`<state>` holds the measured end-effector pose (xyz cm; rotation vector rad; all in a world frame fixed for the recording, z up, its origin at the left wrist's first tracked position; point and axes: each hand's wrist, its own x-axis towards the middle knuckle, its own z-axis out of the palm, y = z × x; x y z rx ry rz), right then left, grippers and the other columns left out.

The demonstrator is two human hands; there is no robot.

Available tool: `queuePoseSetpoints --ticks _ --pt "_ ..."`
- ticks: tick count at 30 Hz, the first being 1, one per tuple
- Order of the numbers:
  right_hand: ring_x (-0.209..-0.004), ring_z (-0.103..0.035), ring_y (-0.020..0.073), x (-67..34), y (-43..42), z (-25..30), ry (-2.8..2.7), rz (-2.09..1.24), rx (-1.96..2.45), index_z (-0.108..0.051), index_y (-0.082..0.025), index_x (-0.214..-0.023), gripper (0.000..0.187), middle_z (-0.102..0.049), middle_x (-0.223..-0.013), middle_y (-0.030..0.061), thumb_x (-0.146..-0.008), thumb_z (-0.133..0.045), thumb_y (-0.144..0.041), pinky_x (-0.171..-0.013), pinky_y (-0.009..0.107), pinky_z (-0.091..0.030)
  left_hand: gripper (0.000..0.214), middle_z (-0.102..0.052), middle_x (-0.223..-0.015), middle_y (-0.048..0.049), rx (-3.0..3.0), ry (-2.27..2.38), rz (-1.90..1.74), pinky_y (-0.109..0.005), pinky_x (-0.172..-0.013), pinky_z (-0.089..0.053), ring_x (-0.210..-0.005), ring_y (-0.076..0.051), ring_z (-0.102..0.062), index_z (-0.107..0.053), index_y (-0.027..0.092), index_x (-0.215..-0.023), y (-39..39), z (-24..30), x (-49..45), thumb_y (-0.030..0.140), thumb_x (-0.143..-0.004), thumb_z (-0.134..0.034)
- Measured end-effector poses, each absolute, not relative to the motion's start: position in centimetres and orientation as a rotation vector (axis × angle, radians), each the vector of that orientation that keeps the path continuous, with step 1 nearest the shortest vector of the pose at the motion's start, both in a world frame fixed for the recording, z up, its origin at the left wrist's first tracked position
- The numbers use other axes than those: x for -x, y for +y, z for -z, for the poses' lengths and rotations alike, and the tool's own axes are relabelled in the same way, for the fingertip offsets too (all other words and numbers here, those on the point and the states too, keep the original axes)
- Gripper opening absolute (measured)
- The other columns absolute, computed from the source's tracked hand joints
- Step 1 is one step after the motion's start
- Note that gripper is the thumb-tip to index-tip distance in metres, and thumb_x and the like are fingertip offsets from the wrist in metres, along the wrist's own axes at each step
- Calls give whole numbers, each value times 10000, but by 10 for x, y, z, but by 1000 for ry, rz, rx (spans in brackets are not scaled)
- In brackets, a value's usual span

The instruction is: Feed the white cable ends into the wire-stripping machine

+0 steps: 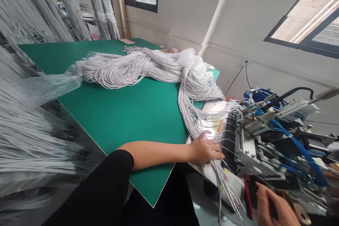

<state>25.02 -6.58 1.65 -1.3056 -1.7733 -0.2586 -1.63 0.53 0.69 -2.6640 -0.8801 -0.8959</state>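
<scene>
My left hand (205,149) is closed around a bunch of thin white cables (191,122) in front of the machine. Below that hand, the loose cable ends (228,187) hang down in a spread bunch, some with reddish tips. Several single cables run from the bunch to the dark strip (231,137) along the machine's front. At the lower right, my right hand (275,206) is by the machine's lower part, its fingers bent and smeared by motion. A red part (248,197) stands just left of it. Whether the right hand holds anything is hidden.
Large coiled cable bundles (116,70), partly in clear plastic, lie across the green table (132,113). More cables (31,141) hang on racks at the left. The machine (265,141) with blue air hoses (299,148) fills the right side. A wall with windows stands behind.
</scene>
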Motion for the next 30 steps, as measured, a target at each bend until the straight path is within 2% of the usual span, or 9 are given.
queuePoseSetpoints --ticks 3,6,11,18,22,24,26,28,30 --pt "-753 -622 208 -217 -68 -25 -1937 30 1131 -681 -184 -964 117 -671 -871 76 -890 -597 -217 -716 314 -463 240 -698 -978 -10 2674 -900 1018 -468 -1064 -133 -885 -144 -590 -635 245 -1089 3 -9 17 235 -949 -441" --pt "-741 -600 179 -204 -66 -29 -2020 -245 1085 -663 -196 -1060 182 -633 -879 66 -907 -566 -206 -641 282 -475 245 -706 -936 4 2666 -917 1119 -440 -1048 -150 -854 -133 -597 -625 238 -1089 0 -11 18 214 -954 -423" --pt "-742 -595 170 -203 -68 -29 -1970 -358 1114 -661 -200 -1083 198 -624 -861 60 -924 -543 -205 -660 283 -484 217 -702 -877 10 2685 -882 1133 -442 -1016 -166 -826 -135 -594 -629 238 -1051 0 -8 16 212 -944 -442" --pt "-773 -622 195 -237 -68 -35 -1967 -88 1306 -677 -191 -1025 199 -674 -892 73 -927 -536 -292 -694 293 -482 197 -674 -801 10 2733 -909 988 -458 -1013 -177 -787 -144 -579 -641 230 -982 2 -6 14 209 -936 -450" --pt "-646 -616 195 -283 -55 -60 -1775 182 1676 -631 -186 -1144 335 -694 -855 64 -916 -516 -404 -654 312 -490 178 -675 -851 -3 2793 -870 955 -458 -1011 -192 -841 -168 -591 -630 231 -1008 -1 -8 13 186 -894 -500" --pt "-671 -633 202 -305 -48 -81 -1714 247 1778 -572 -170 -1224 407 -686 -1030 96 -903 -507 -412 -712 343 -510 256 -682 -876 -8 2816 -869 1003 -464 -997 -206 -856 -179 -600 -619 232 -1029 -4 -8 12 110 -845 -488" --pt "-842 -650 245 -325 -42 -105 -1615 414 1880 -527 -161 -1275 444 -626 -1201 127 -897 -494 -390 -810 377 -507 341 -690 -899 -16 2827 -870 1036 -464 -980 -220 -861 -185 -608 -614 237 -1038 -3 -7 12 48 -812 -444" --pt "-1104 -577 286 -342 -34 -128 -1531 545 1956 -440 -149 -1350 508 -530 -1341 136 -893 -494 -363 -892 380 -487 347 -696 -935 -26 2830 -835 1054 -471 -970 -228 -869 -202 -613 -611 238 -1043 -1 -8 13 59 -792 -453" --pt "-1218 -498 312 -355 -28 -148 -1411 627 2096 -354 -135 -1400 564 -397 -1455 154 -902 -481 -367 -900 394 -486 350 -698 -939 -25 2833 -798 1056 -471 -959 -237 -869 -216 -618 -609 243 -1048 0 -10 14 78 -770 -475"
